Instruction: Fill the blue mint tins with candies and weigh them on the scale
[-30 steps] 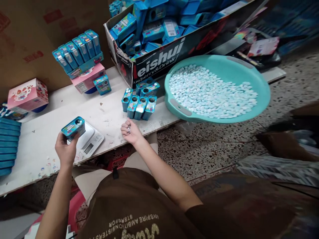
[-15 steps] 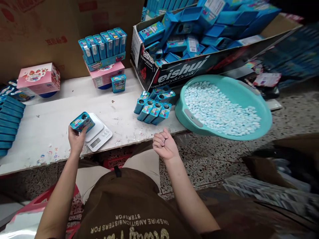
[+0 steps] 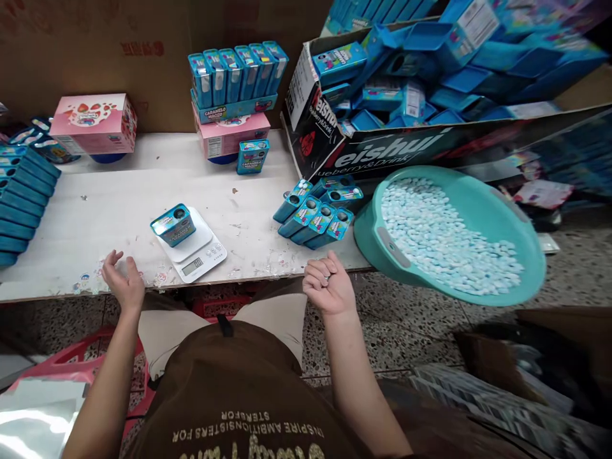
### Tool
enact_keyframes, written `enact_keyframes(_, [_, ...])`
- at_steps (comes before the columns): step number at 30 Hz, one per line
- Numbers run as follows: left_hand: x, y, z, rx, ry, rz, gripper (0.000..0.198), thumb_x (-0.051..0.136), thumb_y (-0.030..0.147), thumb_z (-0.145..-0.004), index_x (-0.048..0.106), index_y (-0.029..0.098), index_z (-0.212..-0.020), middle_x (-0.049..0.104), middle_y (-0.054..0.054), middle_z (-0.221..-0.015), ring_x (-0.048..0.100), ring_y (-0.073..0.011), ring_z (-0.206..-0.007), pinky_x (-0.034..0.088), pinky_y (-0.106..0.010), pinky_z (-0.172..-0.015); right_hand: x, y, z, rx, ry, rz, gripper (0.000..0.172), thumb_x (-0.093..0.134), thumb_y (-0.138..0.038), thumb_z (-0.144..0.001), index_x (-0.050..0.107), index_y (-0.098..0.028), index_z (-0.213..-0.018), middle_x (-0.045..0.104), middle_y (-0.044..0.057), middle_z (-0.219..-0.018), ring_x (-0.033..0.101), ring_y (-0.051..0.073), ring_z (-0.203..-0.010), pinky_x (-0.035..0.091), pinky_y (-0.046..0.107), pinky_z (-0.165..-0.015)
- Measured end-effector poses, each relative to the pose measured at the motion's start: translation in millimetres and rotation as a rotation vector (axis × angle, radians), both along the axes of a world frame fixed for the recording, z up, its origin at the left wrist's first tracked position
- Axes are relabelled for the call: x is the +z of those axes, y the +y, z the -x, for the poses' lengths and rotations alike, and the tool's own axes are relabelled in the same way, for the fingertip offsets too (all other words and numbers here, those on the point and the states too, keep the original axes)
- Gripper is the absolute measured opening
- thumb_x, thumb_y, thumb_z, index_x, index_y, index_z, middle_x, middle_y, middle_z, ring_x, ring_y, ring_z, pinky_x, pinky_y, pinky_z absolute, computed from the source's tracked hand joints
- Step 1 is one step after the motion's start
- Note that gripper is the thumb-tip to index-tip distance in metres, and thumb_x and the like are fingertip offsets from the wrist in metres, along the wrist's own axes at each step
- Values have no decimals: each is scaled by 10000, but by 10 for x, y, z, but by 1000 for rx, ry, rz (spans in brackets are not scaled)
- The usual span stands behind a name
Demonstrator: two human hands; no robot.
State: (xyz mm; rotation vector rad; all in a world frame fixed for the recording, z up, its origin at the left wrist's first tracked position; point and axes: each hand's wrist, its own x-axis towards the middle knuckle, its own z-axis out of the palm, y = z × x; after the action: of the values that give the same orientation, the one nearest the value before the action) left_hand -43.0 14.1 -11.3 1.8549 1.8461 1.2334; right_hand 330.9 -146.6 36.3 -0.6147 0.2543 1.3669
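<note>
A blue candy tin [image 3: 174, 224] with a round hole in its top stands on the white digital scale [image 3: 201, 245]. To the left of the scale, my left hand [image 3: 125, 280] is open, its fingers apart and free of the tin. My right hand [image 3: 331, 284] is curled closed, palm up, at the table's front edge; whatever its fingers may hold is hidden. Just beyond it several blue candy tins [image 3: 312, 217] stand in a tilted group, a few white candies showing at the holes of some. To the right, a teal basin [image 3: 406, 274] holds many pale candies [image 3: 444, 236].
A black carton [image 3: 382, 150] full of blue tins is at the back right. Two pink boxes [image 3: 95, 124] stand on the white table [image 3: 119, 191], one under a row of tins [image 3: 236, 76]. A single tin [image 3: 252, 157] stands in front; stacked tins [image 3: 23, 197] line the left edge.
My left hand has let go of the candy tin, leaving it on the scale, and has drawn back to the left. The right hand stays closed. The whole view has shifted.
</note>
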Motion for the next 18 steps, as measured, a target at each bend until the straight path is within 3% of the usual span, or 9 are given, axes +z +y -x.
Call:
enact_keyframes(6, [-192,-10,46,-32,197,-101,316,492,319,-838,550,143,-1095,576,-149,-1107,440,-272,-1193,279,-441,-1036,17,21,29,-8,44,24,429,406,-257,-938,307,-197,-525,289,-72,-497,223,67,-376,186,191,-351])
enact_keyframes(18, [-195,-5,51,-21,245,-78,262,531,307,-806,589,160,-1015,600,-142,-1023,472,-289,-1135,291,-456,-1008,-13,64,65,1,119,-39,408,429,-265,-928,308,-197,-544,295,-74,-499,252,63,-380,192,182,-348])
